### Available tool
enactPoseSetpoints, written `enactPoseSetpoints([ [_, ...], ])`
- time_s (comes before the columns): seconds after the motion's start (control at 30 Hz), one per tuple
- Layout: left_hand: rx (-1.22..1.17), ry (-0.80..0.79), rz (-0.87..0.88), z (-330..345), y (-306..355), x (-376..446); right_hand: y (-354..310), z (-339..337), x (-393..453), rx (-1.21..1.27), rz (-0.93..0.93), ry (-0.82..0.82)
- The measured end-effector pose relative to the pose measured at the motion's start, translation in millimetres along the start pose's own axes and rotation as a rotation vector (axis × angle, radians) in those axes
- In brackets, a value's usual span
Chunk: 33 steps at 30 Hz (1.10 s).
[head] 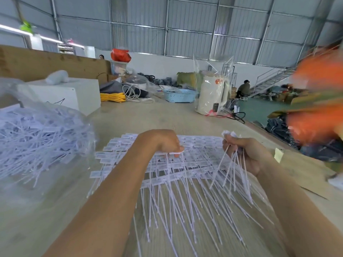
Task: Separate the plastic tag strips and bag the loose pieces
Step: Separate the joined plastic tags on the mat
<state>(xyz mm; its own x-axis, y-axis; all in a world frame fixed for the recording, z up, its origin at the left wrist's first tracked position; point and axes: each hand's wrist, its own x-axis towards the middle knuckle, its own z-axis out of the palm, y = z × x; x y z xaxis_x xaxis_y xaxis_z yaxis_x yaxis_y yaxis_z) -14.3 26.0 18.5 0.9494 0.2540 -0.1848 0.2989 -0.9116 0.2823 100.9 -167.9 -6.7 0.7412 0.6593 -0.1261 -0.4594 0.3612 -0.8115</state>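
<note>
Layered strips of white plastic tags [200, 164] lie spread on the wooden table [55, 219], label heads away from me and long thin tails fanning toward me. My left hand [165, 143] lies on top of the strips with fingers curled, pinching a tag head at its fingertips. My right hand [246, 154] grips a bunch of loose tags [232, 169]; their heads stick out above the fist and their tails hang down over the spread. At the left sits a clear plastic bag [37, 138] stuffed with loose white tags.
A white box [74, 93] stands behind the bag. Further back are a blue basket [180, 95], yellow straps [113, 97] and a white kettle in clear wrap [211, 93]. A blurred orange shape [319, 101] fills the right edge. The table's right edge runs diagonally near my right hand.
</note>
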Motion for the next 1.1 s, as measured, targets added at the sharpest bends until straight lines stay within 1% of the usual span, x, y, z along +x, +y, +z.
enactPoseSetpoints([
  [0.07,0.045,0.032,-0.059,0.3,-0.7,3.4,0.6,6.2,-5.3,0.035,0.017,-0.093],
  [0.13,0.034,0.067,-0.096,-2.1,1.5,2.9,0.9,8.4,-7.6,0.049,0.025,-0.12],
  [0.2,0.003,0.133,-0.055,-6.5,8.0,0.5,0.3,7.7,-7.1,0.06,0.019,-0.108],
  [0.23,-0.049,0.173,-0.011,-7.7,14.3,-1.2,1.1,6.8,-5.7,0.07,0.006,-0.094],
  [0.3,-0.227,0.201,0.086,-6.6,33.6,-5.1,6.8,7.4,-0.9,0.074,-0.035,-0.051],
  [0.37,-0.36,0.11,0.147,1.8,56.3,-9.4,14.5,10.8,3.6,-0.013,-0.102,0.017],
  [0.43,-0.369,-0.015,0.227,15.0,73.5,-11.3,20.6,15.0,6.2,-0.144,-0.15,0.095],
  [0.5,-0.422,-0.076,0.257,25.5,81.6,-10.3,22.4,17.7,6.0,-0.186,-0.174,0.166],
  [0.57,-0.55,-0.099,0.233,28.4,82.1,-8.5,22.2,19.2,4.0,-0.113,-0.217,0.144],
  [0.6,-0.563,-0.081,0.216,27.8,80.7,-7.4,22.7,19.6,2.2,-0.114,-0.25,0.12],
  [0.63,-0.511,-0.041,0.197,26.0,78.9,-7.5,23.3,19.9,-0.1,-0.159,-0.288,0.1],
  [0.7,-0.342,0.034,0.17,23.1,74.1,-6.8,25.5,21.4,-5.6,-0.373,-0.376,0.084],
  [0.73,-0.279,0.056,0.16,21.8,71.3,-6.7,25.8,22.0,-7.6,-0.521,-0.439,0.1],
  [0.8,-0.221,0.084,0.153,18.2,68.0,-8.2,24.9,21.4,-8.4,-0.798,-0.592,0.187],
  [0.83,-0.213,0.085,0.161,16.9,68.2,-9.4,24.1,20.6,-9.6,-0.881,-0.672,0.231],
  [0.87,-0.22,0.081,0.173,16.0,69.0,-10.6,23.5,20.0,-10.2,-0.924,-0.728,0.241],
  [0.9,-0.245,0.081,0.191,15.6,70.2,-11.1,23.2,20.0,-11.8,-0.955,-0.743,0.204],
  [0.93,-0.272,0.085,0.217,16.0,71.2,-11.5,23.8,20.3,-13.3,-0.961,-0.714,0.12],
  [0.97,-0.287,0.087,0.243,16.7,71.9,-11.8,25.3,21.1,-14.9,-0.933,-0.627,0.018],
  [1.0,-0.289,0.086,0.262,17.4,71.9,-11.9,25.8,22.7,-16.4,-0.869,-0.529,-0.05],
  [1.03,-0.285,0.087,0.27,17.5,70.8,-12.2,25.1,24.2,-16.6,-0.809,-0.469,-0.066],
  [1.07,-0.288,0.089,0.261,17.7,68.0,-11.5,22.9,24.2,-15.9,-0.755,-0.465,-0.034],
  [1.1,-0.297,0.092,0.242,16.9,64.8,-11.1,19.2,23.7,-15.2,-0.71,-0.504,0.032],
])
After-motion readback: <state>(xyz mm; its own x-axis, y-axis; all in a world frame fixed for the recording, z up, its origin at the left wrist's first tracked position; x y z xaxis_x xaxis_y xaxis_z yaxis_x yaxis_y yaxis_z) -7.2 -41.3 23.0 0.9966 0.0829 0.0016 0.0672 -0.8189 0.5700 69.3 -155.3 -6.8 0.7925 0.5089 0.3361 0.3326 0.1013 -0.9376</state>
